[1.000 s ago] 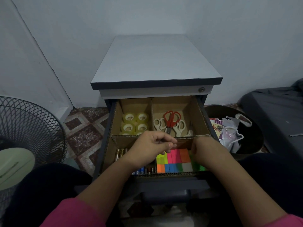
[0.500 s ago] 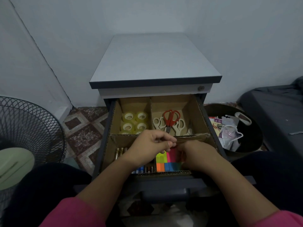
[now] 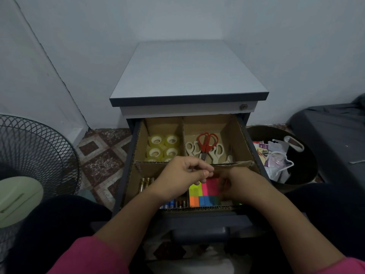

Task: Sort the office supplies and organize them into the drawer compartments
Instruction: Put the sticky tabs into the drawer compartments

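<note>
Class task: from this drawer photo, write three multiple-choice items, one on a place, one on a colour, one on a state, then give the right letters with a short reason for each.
1. Which compartment holds the tape rolls?
A. back left
B. back right
C. front right

2. What colour are the handles of the top pair of scissors?
A. blue
B. red
C. black

3. How does the drawer stand?
A. shut
B. taken out and laid on the floor
C. pulled open

Key:
1 A, the rolls lie behind the left hand.
2 B, red loops lie over the white pairs.
3 C, all the compartments show under the cabinet top.
</note>
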Tool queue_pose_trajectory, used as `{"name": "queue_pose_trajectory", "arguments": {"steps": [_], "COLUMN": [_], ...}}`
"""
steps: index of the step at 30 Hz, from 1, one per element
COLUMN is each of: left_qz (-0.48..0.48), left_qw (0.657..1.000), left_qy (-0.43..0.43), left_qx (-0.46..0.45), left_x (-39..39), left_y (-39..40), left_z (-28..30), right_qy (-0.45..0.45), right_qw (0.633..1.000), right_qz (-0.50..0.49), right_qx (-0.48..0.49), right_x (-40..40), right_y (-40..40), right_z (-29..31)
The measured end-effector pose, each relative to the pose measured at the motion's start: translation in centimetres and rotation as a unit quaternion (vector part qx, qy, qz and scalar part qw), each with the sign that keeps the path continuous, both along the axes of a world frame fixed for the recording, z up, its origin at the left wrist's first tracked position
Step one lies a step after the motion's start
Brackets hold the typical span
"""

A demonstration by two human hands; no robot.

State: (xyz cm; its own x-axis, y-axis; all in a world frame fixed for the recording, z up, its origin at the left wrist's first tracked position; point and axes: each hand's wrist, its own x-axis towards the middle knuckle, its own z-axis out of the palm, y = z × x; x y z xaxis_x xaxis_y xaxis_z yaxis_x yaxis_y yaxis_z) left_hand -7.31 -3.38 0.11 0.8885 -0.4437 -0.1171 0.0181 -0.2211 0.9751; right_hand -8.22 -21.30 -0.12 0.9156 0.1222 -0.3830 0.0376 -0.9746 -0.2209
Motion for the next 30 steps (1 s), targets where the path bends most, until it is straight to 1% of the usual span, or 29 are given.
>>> {"name": "queue_pose_trajectory", "arguments": {"steps": [3,5,14,20,25,30], "left_qz": [-0.002,-0.001,0.000,0.000,0.000,0.000], "left_qw": [1.000,1.000,1.000,1.000,1.000,1.000], "left_qy": [-0.003,-0.002,-0.002,-0.003,-0.007,-0.007], "left_qx": [0.001,0.001,-0.002,-0.001,0.004,0.007], "left_x": [0.0,0.1,0.1,0.0,0.0,0.0], "left_y": [0.0,0.0,0.0,0.0,0.0,0.0], "left_z": [0.0,0.0,-0.2,-0.1,0.0,-0.1], "right_qy": [-0.045,-0.056,-0.048,-0.071,-0.047,-0.052], "right_qw": [0.997,0.994,0.993,0.991,0.991,0.990], "right_qz": [-0.059,-0.080,-0.091,-0.087,-0.101,-0.111], "right_qx": [-0.035,-0.051,-0.054,-0.066,-0.068,-0.068], "right_x": [0.2,0.1,0.0,-0.3,-0.4,-0.5], "right_y": [-0.7,-0.8,-0.4,-0.3,0.0,0.1], "right_z": [-0.3,-0.8,-1.2,-1.2,-0.8,-0.6]}}
